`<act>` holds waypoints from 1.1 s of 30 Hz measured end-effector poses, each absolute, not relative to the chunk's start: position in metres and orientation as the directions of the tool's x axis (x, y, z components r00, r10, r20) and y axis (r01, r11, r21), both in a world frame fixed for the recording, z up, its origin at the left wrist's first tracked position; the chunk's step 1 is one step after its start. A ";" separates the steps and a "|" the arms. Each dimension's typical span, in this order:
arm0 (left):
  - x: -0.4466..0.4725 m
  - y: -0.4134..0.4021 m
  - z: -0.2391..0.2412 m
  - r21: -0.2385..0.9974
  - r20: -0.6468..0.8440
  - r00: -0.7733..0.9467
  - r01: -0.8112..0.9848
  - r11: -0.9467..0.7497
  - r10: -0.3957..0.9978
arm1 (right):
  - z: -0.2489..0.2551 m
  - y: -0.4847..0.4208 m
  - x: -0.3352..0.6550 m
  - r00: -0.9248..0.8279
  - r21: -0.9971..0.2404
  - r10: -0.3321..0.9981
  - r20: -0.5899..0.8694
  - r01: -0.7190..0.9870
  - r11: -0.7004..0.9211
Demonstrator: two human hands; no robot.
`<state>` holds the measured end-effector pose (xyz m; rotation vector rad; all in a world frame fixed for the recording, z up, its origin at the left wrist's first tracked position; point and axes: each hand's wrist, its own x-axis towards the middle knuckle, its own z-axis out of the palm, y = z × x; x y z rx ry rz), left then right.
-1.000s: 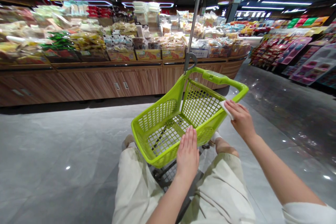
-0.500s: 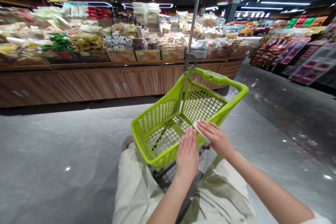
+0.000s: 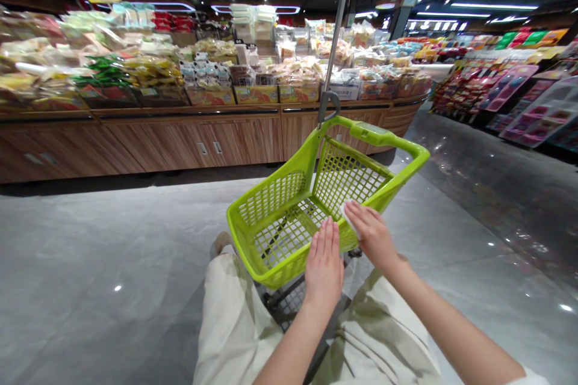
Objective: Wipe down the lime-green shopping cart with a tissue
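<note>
Directly before me stands a green plastic shopping cart [image 3: 266, 281] with a grid basket and a raised handle. My left hand [image 3: 324, 264] lies flat against the near rim of the basket, its fingers stretched out side by side and nothing seen in it. Further right along the same rim, my right hand [image 3: 372, 234] presses a white cloth [image 3: 350, 221] to the green plastic. Most of that cloth is hidden under the fingers; whether it is fabric or tissue I cannot tell.
Behind the cart runs a wooden display counter [image 3: 189, 144] heaped with packaged food. A grey pole [image 3: 338, 30] rises at the cart's far side. Snack racks [image 3: 469, 87] line the right aisle. My legs [image 3: 235, 319] are on both sides of the cart's near end.
My right hand has shifted slightly right and up along the rim with the white cloth, which now shows less. My left hand stays nearly in place on the rim.
</note>
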<state>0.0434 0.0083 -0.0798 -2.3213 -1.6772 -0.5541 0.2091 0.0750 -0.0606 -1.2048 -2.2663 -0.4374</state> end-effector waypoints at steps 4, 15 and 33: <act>0.041 0.009 -0.079 0.034 0.430 0.275 0.947 -0.320 0.860 | -0.066 0.060 0.193 -0.583 0.046 0.609 0.538 0.742 0.669; 0.040 0.009 -0.081 0.061 0.403 0.278 0.942 -0.329 0.872 | -0.023 0.118 0.291 -0.315 0.096 0.669 0.674 0.935 0.343; 0.037 0.009 -0.082 0.056 0.407 0.294 0.937 -0.345 0.865 | -0.031 0.101 0.278 -0.463 0.153 0.617 0.636 0.860 0.487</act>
